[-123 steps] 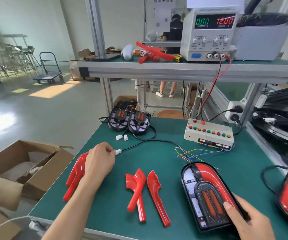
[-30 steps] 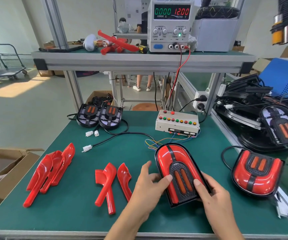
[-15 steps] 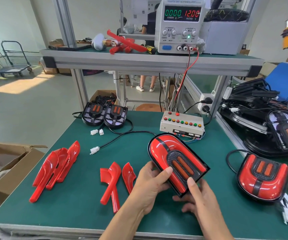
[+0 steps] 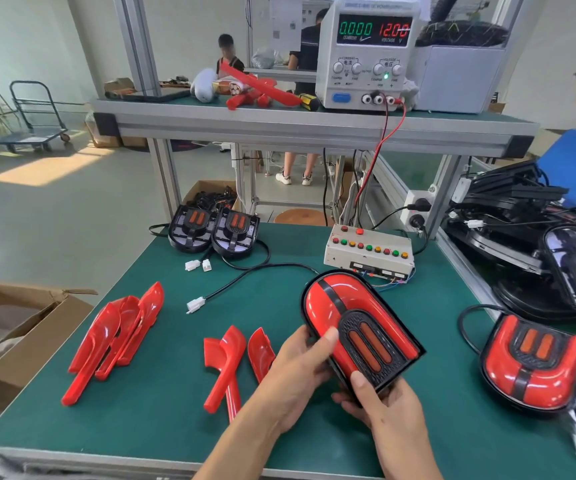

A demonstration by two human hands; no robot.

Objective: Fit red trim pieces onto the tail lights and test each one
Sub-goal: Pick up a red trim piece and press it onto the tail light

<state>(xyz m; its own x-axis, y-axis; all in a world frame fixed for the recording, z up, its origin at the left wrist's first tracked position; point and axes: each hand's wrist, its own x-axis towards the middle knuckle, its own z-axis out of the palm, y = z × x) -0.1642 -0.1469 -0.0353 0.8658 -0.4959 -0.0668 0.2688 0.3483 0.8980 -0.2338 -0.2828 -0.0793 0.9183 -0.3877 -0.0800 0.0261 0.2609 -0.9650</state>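
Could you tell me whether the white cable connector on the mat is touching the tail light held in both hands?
Apart. The head view shows green mat between the white connector and the held tail light.

The held tail light [image 4: 356, 327] has its underside hidden; the cardboard box [image 4: 20, 341] at nine o'clock is cropped.

Counter [image 4: 162, 427]: trim pieces [image 4: 113, 334] at left, held tail light [image 4: 356, 327] at centre, switch box [image 4: 369, 254] behind it, second tail light [image 4: 536, 365] at right.
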